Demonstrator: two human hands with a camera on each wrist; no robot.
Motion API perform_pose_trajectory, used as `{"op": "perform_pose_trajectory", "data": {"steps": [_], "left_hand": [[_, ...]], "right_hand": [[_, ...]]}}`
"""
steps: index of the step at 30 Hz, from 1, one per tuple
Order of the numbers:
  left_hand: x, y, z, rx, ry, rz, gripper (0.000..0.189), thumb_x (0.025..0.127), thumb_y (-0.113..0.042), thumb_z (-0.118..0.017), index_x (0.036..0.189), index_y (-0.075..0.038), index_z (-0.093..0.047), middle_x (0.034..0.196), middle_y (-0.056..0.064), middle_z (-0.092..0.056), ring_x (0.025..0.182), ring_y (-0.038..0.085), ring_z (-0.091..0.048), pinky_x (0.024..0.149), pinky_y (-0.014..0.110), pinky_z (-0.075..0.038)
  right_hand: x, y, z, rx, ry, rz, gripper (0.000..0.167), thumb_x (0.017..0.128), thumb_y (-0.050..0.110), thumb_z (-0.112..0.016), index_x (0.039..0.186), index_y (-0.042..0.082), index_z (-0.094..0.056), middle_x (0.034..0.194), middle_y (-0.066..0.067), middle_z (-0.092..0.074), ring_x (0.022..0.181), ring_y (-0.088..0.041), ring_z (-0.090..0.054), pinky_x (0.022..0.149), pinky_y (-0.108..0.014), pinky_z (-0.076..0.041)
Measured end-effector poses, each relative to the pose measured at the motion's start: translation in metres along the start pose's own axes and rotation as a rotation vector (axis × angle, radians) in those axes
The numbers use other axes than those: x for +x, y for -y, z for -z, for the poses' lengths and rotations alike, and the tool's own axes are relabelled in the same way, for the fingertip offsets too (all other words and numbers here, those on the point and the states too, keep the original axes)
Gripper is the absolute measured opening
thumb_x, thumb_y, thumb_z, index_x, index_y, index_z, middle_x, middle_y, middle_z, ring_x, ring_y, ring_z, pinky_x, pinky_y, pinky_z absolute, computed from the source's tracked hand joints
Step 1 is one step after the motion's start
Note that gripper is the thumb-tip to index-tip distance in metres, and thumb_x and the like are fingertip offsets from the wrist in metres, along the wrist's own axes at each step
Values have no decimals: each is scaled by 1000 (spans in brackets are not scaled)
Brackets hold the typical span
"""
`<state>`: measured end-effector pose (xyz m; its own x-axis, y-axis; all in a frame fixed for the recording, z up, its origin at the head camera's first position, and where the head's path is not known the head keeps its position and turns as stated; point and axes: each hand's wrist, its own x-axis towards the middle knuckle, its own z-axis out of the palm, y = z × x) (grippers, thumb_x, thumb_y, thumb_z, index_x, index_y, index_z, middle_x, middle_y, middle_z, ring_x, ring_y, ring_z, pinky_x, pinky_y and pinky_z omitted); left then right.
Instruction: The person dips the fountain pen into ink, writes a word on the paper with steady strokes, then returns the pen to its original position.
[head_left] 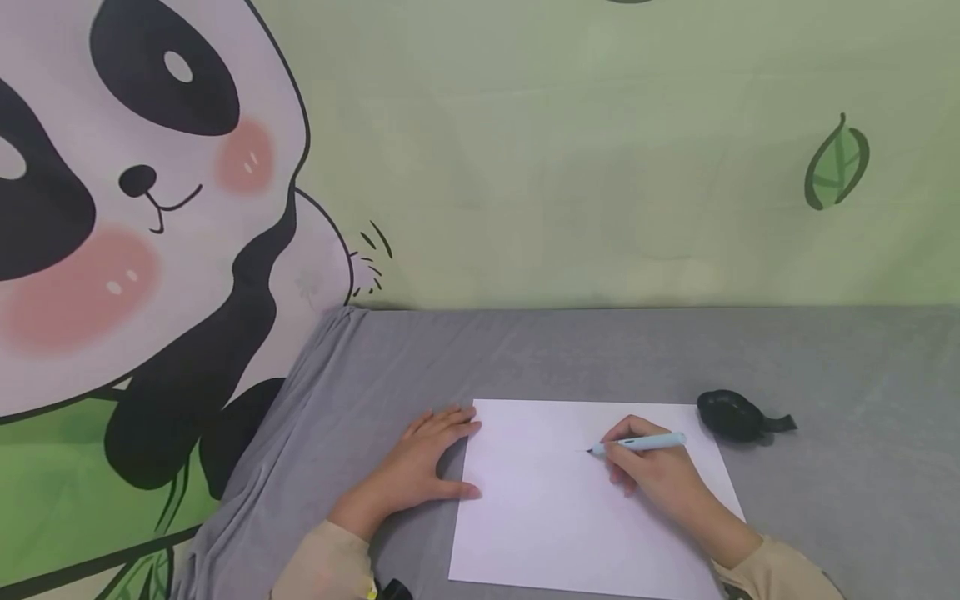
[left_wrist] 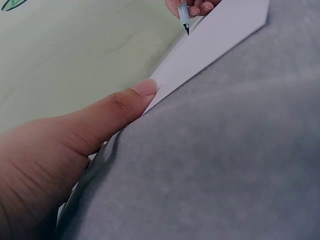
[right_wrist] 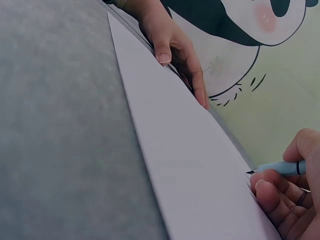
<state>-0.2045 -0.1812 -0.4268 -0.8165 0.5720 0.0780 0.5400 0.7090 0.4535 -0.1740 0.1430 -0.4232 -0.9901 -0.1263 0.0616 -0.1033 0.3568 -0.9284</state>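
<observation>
Right hand [head_left: 660, 475] pinches the light-blue pen [head_left: 645, 442] between thumb and fingers. Pen's long axis runs nearly side to side, tip pointing left, toward the left hand, butt to the right. Tip sits at the white paper [head_left: 540, 517], about midway between its left and right edges, nearer the far edge than the near one; contact vs just above: can't tell. Right hand much nearer the tip, so the tip-to-sheet gap looks like the key relation. Left hand [head_left: 416, 467] spread, holding nothing: thumb on the paper's left edge, fingertips by its far left corner, well apart from the pen. Paper lies flat on the grey-covered worktop [head_left: 840, 500]. Black oval object [head_left: 729, 416] just beside the paper's far right corner, tail pointing right.
</observation>
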Motion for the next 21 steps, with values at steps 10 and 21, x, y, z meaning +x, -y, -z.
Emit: {"op": "perform_pose_trajectory", "data": {"steps": [10, 21], "left_hand": [[1, 1, -1, 3, -8, -5, 84, 73, -49, -78, 141, -10, -48, 152, 8, -40, 145, 31, -29, 119, 56, -17], [2, 2, -2, 11, -1, 2, 84, 73, -49, -78, 141, -10, -48, 153, 8, -40, 145, 31, -29, 119, 56, -17]], "right_hand": [[0, -1, 2, -4, -6, -6, 9, 89, 5, -60, 93, -3, -61, 63, -10, -63, 52, -8, -58, 46, -25, -52], [1, -1, 3, -19, -25, -16, 9, 89, 6, -60, 91, -3, -61, 61, -8, -63, 51, -7, -57, 45, -24, -51]]}}
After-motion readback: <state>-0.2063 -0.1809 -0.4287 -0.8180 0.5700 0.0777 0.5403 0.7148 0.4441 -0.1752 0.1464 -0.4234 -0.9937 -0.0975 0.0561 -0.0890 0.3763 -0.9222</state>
